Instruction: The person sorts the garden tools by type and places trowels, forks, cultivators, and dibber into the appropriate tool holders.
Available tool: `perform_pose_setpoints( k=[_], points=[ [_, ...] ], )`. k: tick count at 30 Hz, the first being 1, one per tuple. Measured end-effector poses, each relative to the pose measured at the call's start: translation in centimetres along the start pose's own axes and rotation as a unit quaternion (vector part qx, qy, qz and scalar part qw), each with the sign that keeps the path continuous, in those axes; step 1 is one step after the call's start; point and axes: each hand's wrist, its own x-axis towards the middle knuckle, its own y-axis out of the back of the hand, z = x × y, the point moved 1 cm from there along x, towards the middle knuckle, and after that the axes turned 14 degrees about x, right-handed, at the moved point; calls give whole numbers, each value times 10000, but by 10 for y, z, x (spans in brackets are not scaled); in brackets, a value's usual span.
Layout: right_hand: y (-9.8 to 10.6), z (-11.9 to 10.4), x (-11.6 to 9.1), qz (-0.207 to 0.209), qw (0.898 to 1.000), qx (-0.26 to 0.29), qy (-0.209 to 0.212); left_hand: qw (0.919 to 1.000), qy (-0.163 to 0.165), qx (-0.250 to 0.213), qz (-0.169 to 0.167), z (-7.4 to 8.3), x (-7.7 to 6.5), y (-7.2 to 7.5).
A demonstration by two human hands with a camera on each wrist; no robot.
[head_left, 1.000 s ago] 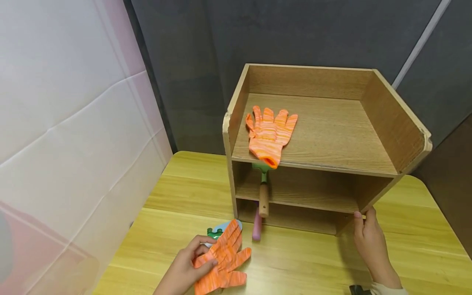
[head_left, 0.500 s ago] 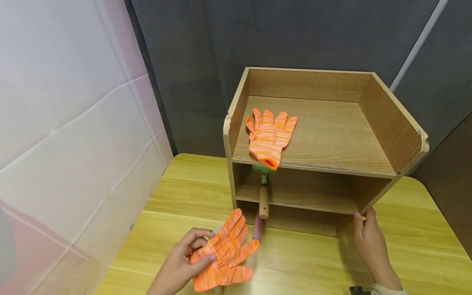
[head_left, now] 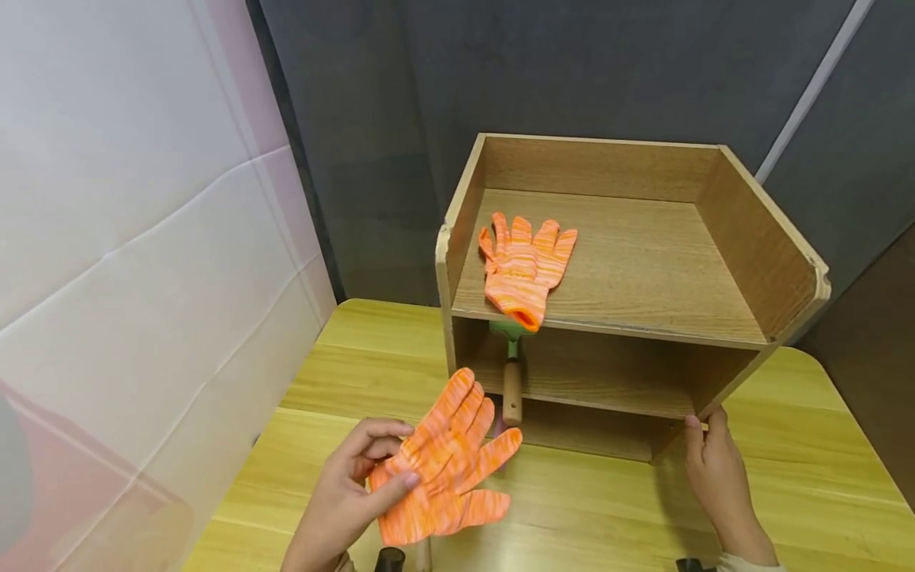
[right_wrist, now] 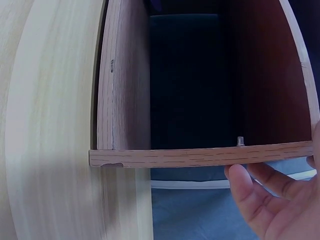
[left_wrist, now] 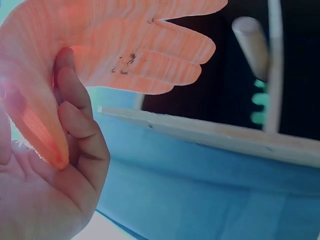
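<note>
In the head view my left hand (head_left: 343, 485) pinches an orange striped glove (head_left: 450, 461) near its cuff, thumb on top. The glove hangs above the table before the shelf, its fingers toward the shelf. In the left wrist view, dark smudges show on this glove (left_wrist: 130, 45). My right hand (head_left: 722, 477) touches the lower right side of the wooden shelf unit (head_left: 643, 262), thumb at the front edge of the side panel (right_wrist: 200, 157). A matching glove (head_left: 520, 270) lies on the top shelf at the left, its cuff reaching the front edge.
Below the shelved glove, a green-headed garden tool (head_left: 512, 381) with a wooden handle juts out from the middle shelf. A purple handle (head_left: 498, 429) pokes from the bottom one, partly hidden. A white wall covering (head_left: 143, 238) stands left of the table (head_left: 343, 373).
My left hand has lifted the glove up and slightly right, closer to the shelf. It now hides the green and blue object on the table and most of the purple handle. My right hand stays put.
</note>
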Motion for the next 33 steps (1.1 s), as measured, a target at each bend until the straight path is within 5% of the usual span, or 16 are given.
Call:
perform_pose_setpoints(
  k=[8,16,33],
  points=[
    [-1,0,0,32,9999,-76,-65,9994,-303,148,14,26,23,-2],
    [-1,-1,0,51,10000,-14,54,9937,-1117,-108,0,41,45,-8],
    [-2,0,0,210,9997,-64,122,9811,-1709,-847,312,66,88,-33]
  ],
)
